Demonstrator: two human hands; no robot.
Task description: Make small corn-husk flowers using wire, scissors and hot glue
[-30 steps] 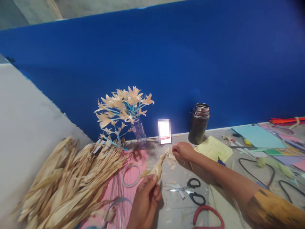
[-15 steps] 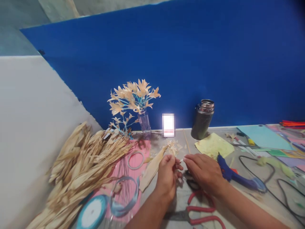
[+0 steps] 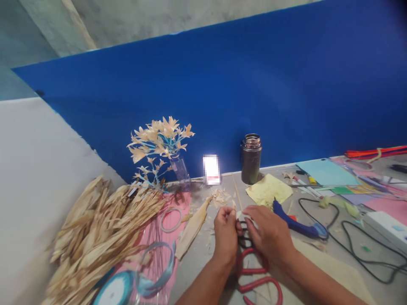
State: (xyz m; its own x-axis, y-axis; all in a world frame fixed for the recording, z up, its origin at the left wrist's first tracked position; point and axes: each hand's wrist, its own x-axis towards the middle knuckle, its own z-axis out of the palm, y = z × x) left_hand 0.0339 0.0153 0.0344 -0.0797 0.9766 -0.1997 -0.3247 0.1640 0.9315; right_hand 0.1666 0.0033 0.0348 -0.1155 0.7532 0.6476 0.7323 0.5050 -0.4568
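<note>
My left hand (image 3: 226,233) is closed, its thumb and fingertips pinching a small pale piece of corn husk (image 3: 239,214). From the other side my right hand (image 3: 271,231) reaches in, its bent fingertips closed at the husk piece's right edge. The piece is too small to make out its exact shape. Below the hands lie black-handled scissors (image 3: 244,241), partly covered, and a tool with red handles (image 3: 254,271). A long strip of dried corn husk (image 3: 193,228) lies left of my left hand, with husk scraps (image 3: 220,197) beyond.
Left stand a heap of dried husks (image 3: 104,228), a ribbon roll (image 3: 114,292) and husk flowers (image 3: 159,135) in a clear vase (image 3: 180,171). Behind are a dark flask (image 3: 251,161) and yellow paper (image 3: 270,189). A blue glue gun (image 3: 295,224) and black cable (image 3: 352,254) lie right.
My hands have come closer together around the husk piece, and more of it shows. The view has shifted right and tilted up slightly, bringing a white power strip into sight.
</note>
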